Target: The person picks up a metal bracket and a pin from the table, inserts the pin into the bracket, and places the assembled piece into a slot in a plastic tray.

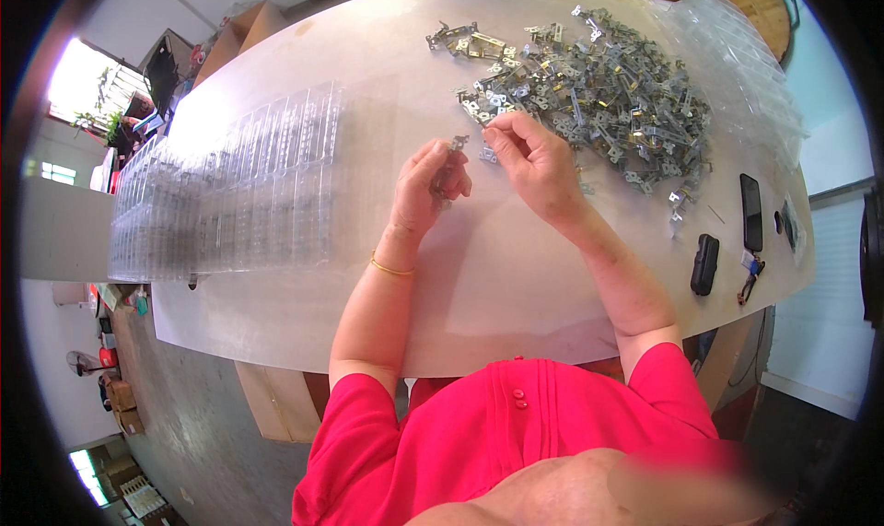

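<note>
My left hand [422,187] is closed around small stamped metal brackets; the end of one bracket [458,143] sticks out past the thumb, and others show under the fingers. To its right, my right hand [541,165] has thumb and forefinger pinched together at the near left edge of a heap of metal brackets [608,102]. Silvery metal lies right at these fingertips, but whether it is gripped cannot be made out. The heap mixes grey and brass-coloured pieces, spread over the far right part of the table.
Clear plastic compartment trays [267,176] lie stacked on the left of the pale table [479,314]. More clear plastic trays [737,56] rest along the far right edge. A phone [751,213], a black case [705,264] and keys [750,277] lie at the right.
</note>
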Demonstrator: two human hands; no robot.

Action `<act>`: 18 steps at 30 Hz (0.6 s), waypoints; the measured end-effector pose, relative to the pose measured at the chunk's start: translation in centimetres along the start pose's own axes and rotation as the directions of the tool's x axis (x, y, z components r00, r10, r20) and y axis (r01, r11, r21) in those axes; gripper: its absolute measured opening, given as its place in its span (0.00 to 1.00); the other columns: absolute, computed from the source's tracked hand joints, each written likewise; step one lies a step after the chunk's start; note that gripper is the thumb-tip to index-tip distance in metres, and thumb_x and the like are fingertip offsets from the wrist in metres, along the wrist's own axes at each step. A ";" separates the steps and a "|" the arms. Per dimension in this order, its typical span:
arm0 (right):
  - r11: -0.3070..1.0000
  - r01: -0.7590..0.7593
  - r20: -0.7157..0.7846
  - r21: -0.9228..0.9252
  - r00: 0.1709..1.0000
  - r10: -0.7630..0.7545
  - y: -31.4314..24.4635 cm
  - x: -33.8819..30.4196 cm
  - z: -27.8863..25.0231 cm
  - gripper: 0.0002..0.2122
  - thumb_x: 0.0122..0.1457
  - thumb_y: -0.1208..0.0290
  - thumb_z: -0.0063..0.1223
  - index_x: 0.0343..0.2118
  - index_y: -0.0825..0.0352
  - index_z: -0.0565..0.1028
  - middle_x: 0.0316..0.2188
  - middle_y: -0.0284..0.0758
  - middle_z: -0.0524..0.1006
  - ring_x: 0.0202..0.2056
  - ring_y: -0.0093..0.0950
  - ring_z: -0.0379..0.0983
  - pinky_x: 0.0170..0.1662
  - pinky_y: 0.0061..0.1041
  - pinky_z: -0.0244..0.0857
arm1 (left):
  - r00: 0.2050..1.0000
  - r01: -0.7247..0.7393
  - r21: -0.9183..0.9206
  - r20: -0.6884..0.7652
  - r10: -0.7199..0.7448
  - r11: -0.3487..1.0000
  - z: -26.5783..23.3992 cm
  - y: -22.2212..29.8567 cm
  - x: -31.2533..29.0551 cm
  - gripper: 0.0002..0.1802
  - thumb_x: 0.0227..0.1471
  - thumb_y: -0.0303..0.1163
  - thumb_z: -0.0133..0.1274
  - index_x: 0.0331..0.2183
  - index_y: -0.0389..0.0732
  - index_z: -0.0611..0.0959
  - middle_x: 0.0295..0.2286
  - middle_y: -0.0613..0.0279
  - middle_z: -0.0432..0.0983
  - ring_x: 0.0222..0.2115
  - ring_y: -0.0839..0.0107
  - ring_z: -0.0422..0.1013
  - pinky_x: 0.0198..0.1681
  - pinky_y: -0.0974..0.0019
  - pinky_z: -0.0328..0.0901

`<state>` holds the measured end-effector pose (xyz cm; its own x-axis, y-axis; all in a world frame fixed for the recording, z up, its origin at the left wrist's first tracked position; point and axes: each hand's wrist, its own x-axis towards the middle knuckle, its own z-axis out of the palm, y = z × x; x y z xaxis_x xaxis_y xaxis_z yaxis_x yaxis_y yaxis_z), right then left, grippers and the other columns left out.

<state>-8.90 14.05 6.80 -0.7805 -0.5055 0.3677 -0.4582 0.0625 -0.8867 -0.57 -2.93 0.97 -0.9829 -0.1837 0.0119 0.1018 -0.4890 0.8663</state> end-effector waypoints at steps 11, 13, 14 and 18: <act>0.995 -0.041 0.081 -0.092 0.996 0.048 0.0 -0.3 0.5 0.04 0.60 0.71 0.59 0.32 0.65 0.78 0.24 0.37 0.77 0.23 0.30 0.73 0.28 0.29 0.66 | 0.999 -0.042 -0.113 0.029 0.045 0.993 -0.1 0.1 0.1 0.19 0.66 0.42 0.42 0.34 0.37 0.78 0.16 0.67 0.62 0.17 0.72 0.60 0.28 0.62 0.64; 0.994 -0.036 0.083 -0.104 0.996 0.045 0.0 -0.3 0.4 0.04 0.60 0.71 0.59 0.32 0.66 0.78 0.25 0.37 0.77 0.24 0.31 0.73 0.29 0.30 0.66 | 0.998 -0.042 -0.100 0.035 0.045 0.994 -0.1 0.0 0.1 0.19 0.67 0.42 0.42 0.34 0.37 0.77 0.16 0.67 0.62 0.17 0.72 0.60 0.28 0.62 0.64; 0.993 -0.032 0.084 -0.116 0.996 0.041 0.0 -0.3 0.4 0.04 0.60 0.71 0.59 0.32 0.66 0.78 0.25 0.37 0.77 0.24 0.32 0.74 0.29 0.30 0.66 | 0.998 -0.041 -0.086 0.042 0.045 0.995 -0.1 0.0 0.1 0.19 0.67 0.42 0.42 0.34 0.37 0.77 0.16 0.67 0.62 0.17 0.72 0.60 0.28 0.62 0.64; 0.985 -0.025 0.108 -0.172 0.993 0.044 0.1 -0.3 0.1 0.05 0.62 0.70 0.58 0.35 0.65 0.79 0.27 0.30 0.79 0.25 0.18 0.70 0.30 0.22 0.66 | 0.999 -0.031 -0.057 0.015 0.032 0.998 0.1 0.2 0.0 0.19 0.67 0.43 0.43 0.33 0.37 0.77 0.16 0.67 0.61 0.17 0.72 0.60 0.28 0.62 0.64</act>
<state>-8.62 14.09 6.57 -0.7494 -0.5925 0.2955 -0.5044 0.2219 -0.8344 -0.52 -2.97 1.16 -0.9813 -0.1867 0.0466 0.1406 -0.5308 0.8358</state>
